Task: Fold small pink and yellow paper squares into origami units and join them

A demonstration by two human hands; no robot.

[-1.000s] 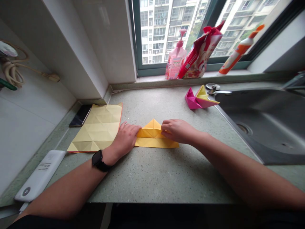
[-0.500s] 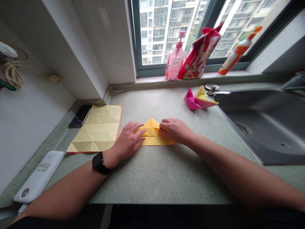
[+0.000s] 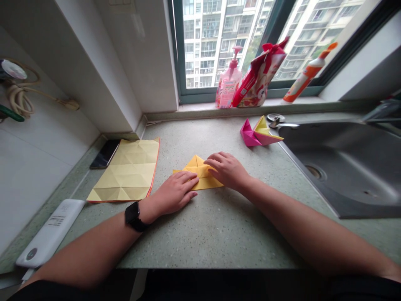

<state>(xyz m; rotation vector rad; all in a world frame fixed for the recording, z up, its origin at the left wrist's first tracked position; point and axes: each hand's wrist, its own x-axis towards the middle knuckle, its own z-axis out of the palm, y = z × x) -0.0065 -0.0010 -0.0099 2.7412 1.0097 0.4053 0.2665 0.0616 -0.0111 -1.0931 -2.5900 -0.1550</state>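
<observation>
Left hand [image 3: 175, 194], right hand [image 3: 227, 169], fingers flat, gripping nothing, on one orange fold [image 3: 200, 173] | one yellow sheet [image 3: 128, 171] left | one pink model [image 3: 257, 133] upper right | left hand slid farther onto fold.

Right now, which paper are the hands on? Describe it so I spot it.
On the speckled countertop left of the steel sink, find the left hand and right hand. Both press on a small orange-yellow folded paper with a triangular peak. The pale yellow creased sheet to its left lies spread and untouched; the pink-and-yellow paper model sits by the sink.
</observation>
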